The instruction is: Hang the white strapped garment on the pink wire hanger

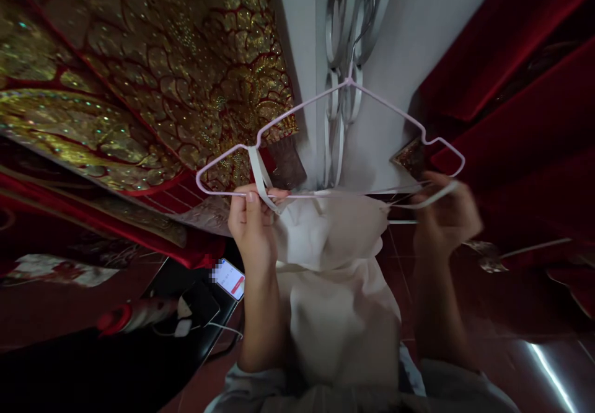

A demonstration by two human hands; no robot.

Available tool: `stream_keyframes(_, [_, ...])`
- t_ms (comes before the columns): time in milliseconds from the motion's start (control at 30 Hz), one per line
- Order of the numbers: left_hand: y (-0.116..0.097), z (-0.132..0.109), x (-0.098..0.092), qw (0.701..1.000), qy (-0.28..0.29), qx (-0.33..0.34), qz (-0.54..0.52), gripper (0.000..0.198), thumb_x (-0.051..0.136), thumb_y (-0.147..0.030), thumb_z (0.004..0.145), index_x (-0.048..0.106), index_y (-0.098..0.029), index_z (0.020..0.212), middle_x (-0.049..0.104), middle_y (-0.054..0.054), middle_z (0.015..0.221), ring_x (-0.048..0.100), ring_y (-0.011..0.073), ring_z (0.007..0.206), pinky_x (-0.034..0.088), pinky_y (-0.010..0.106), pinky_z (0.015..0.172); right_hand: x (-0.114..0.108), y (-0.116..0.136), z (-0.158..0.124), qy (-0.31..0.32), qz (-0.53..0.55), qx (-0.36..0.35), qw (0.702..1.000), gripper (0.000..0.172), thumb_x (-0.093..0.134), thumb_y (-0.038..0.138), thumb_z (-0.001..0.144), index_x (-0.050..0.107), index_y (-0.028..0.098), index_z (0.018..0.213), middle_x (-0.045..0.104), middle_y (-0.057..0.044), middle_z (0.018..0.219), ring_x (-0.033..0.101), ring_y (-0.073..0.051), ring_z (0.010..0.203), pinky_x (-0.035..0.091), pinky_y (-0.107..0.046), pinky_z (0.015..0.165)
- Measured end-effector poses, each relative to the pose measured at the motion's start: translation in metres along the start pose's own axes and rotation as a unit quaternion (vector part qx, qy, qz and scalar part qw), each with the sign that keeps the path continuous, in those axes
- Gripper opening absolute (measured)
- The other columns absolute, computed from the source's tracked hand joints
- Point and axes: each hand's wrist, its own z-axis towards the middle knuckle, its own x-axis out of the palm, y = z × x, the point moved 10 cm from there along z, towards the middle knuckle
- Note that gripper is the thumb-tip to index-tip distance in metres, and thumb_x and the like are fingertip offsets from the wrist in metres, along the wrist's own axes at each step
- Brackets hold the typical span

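A pale pink clothes hanger hangs by its metal hook in front of me. From its lower bar a white garment droops down toward my body. One white strap is looped over the hanger's left arm. My left hand is closed, pinching the lower bar beside that strap. At the other end, my right hand, blurred by motion, grips the second strap just below the hanger's right end. That strap is off the hanger arm and pulled out to the right.
A red and gold sequinned garment hangs at left, dark red cloth at right. Metal rings hang along the pale wall behind the hanger. Below left, a lit phone and a white cable lie on a black surface.
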Motion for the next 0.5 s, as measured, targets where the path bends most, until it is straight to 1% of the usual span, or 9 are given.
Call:
stream_keyframes(33, [0.000, 0.000, -0.001, 1.000, -0.002, 0.000, 0.005, 0.038, 0.088, -0.054, 0.097, 0.070, -0.021, 0.096, 0.081, 0.001, 0.080, 0.080, 0.0160, 0.074, 0.066, 0.026, 0.076, -0.026, -0.009, 0.005, -0.108, 0.013, -0.001, 0.994, 0.027, 0.086, 0.034, 0.085, 0.084, 0.028, 0.111, 0.076, -0.005, 0.102, 0.068, -0.019, 0.083, 0.058, -0.035, 0.072])
stream_keyframes(67, [0.000, 0.001, -0.002, 1.000, -0.004, 0.000, 0.009, 0.038, 0.087, -0.054, 0.097, 0.070, -0.021, 0.097, 0.080, 0.001, 0.080, 0.080, 0.0159, 0.073, 0.066, 0.026, 0.076, -0.045, -0.017, 0.008, -0.186, 0.027, -0.002, 0.982, 0.025, 0.087, 0.032, 0.081, 0.084, 0.026, 0.106, 0.076, -0.004, 0.100, 0.067, -0.018, 0.080, 0.057, -0.035, 0.072])
stream_keyframes(100, [0.000, 0.001, -0.001, 1.000, -0.003, -0.001, 0.011, 0.038, 0.087, -0.055, 0.098, 0.069, -0.021, 0.096, 0.080, 0.001, 0.080, 0.079, 0.0159, 0.072, 0.066, 0.026, 0.075, -0.056, -0.023, 0.012, -0.237, 0.038, -0.001, 0.971, 0.026, 0.089, 0.032, 0.076, 0.085, 0.025, 0.101, 0.077, -0.004, 0.098, 0.067, -0.018, 0.077, 0.057, -0.036, 0.072])
stream_keyframes(133, [0.002, 0.001, 0.000, 1.000, 0.000, -0.001, 0.012, 0.038, 0.086, -0.055, 0.098, 0.069, -0.022, 0.096, 0.080, 0.001, 0.080, 0.078, 0.0158, 0.072, 0.065, 0.027, 0.075, -0.058, -0.028, 0.019, -0.235, 0.039, 0.008, 0.971, 0.029, 0.090, 0.033, 0.073, 0.085, 0.024, 0.099, 0.077, -0.004, 0.097, 0.068, -0.018, 0.077, 0.058, -0.036, 0.072])
stream_keyframes(233, [0.004, 0.001, 0.002, 1.000, 0.006, 0.005, 0.013, 0.038, 0.085, -0.056, 0.099, 0.067, -0.022, 0.094, 0.079, 0.001, 0.079, 0.075, 0.0155, 0.070, 0.064, 0.027, 0.074, -0.033, -0.026, 0.049, -0.115, 0.016, 0.039, 0.992, 0.036, 0.094, 0.039, 0.071, 0.083, 0.023, 0.102, 0.078, -0.006, 0.095, 0.071, -0.019, 0.079, 0.060, -0.039, 0.074])
stream_keyframes(300, [0.004, 0.002, 0.002, 1.000, 0.004, 0.015, 0.022, 0.038, 0.083, -0.057, 0.100, 0.067, -0.023, 0.093, 0.078, 0.001, 0.078, 0.076, 0.0164, 0.072, 0.062, 0.028, 0.074, -0.008, -0.010, 0.065, -0.016, 0.005, 0.035, 0.999, 0.035, 0.093, 0.039, 0.076, 0.083, 0.022, 0.105, 0.078, -0.006, 0.094, 0.073, -0.020, 0.083, 0.061, -0.039, 0.078])
stream_keyframes(400, [0.002, 0.004, 0.000, 0.999, -0.001, 0.027, 0.036, 0.039, 0.083, -0.059, 0.099, 0.068, -0.024, 0.093, 0.077, 0.000, 0.077, 0.075, 0.0173, 0.073, 0.061, 0.029, 0.076, 0.022, 0.022, 0.080, 0.104, -0.026, -0.008, 0.994, 0.028, 0.093, 0.033, 0.077, 0.081, 0.021, 0.099, 0.073, -0.002, 0.084, 0.067, -0.016, 0.078, 0.060, -0.038, 0.082])
stream_keyframes(467, [0.003, 0.004, -0.001, 0.999, 0.001, 0.022, 0.037, 0.038, 0.084, -0.058, 0.098, 0.069, -0.023, 0.094, 0.078, 0.001, 0.078, 0.072, 0.0171, 0.071, 0.060, 0.030, 0.076, 0.028, 0.037, 0.084, 0.134, -0.058, -0.041, 0.988, 0.024, 0.093, 0.034, 0.078, 0.080, 0.022, 0.094, 0.069, -0.001, 0.081, 0.065, -0.017, 0.079, 0.059, -0.040, 0.086])
stream_keyframes(500, [0.004, 0.004, -0.001, 0.999, 0.002, 0.014, 0.037, 0.038, 0.085, -0.057, 0.098, 0.070, -0.023, 0.094, 0.078, 0.002, 0.079, 0.071, 0.0170, 0.071, 0.059, 0.029, 0.075, 0.025, 0.044, 0.085, 0.124, -0.068, -0.064, 0.988, 0.023, 0.092, 0.037, 0.080, 0.080, 0.023, 0.094, 0.070, -0.002, 0.084, 0.066, -0.019, 0.084, 0.058, -0.042, 0.089])
